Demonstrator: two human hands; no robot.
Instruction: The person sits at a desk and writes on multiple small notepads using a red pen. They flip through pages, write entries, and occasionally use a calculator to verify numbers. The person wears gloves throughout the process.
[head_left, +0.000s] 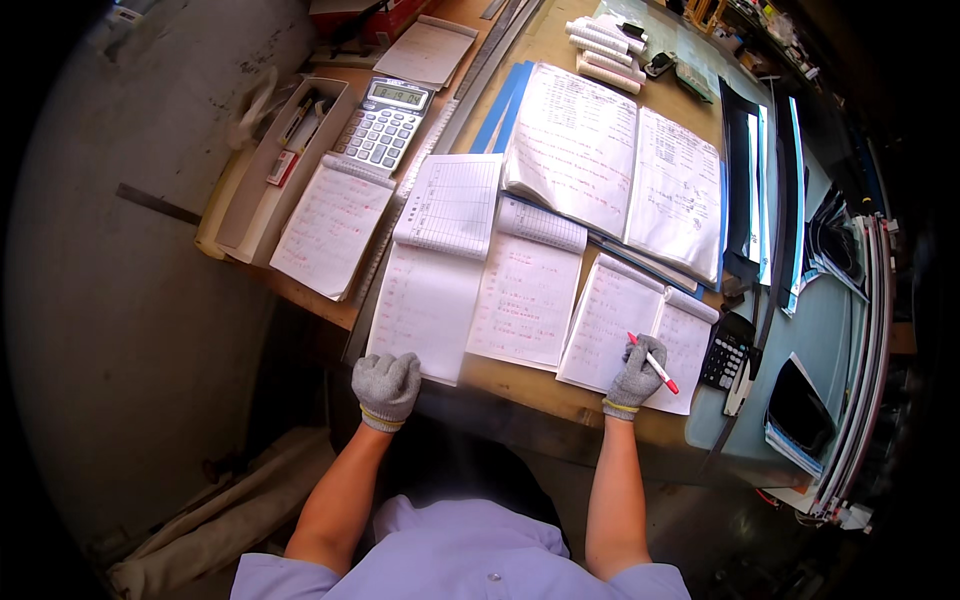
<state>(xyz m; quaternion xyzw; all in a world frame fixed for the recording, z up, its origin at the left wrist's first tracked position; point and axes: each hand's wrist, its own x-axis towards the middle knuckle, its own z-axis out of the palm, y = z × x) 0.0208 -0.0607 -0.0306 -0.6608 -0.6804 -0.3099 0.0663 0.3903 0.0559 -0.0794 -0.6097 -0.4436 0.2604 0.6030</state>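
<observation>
Where the right grip [630, 380] curls, a red-and-white pen [658, 368] slants through it.

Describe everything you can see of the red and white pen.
The pen is slim and straight, with a smooth, plastic-looking white barrel and red at both ends. The right hand, in a grey knitted glove, grips it and hides part of the barrel. It slants over handwritten pages, one end toward the upper left; whether that end touches paper is unclear.

Notepad [604, 312]: writing illegibly small | shirt [470, 550]: cut below | red box [408, 16]: cut above
</observation>
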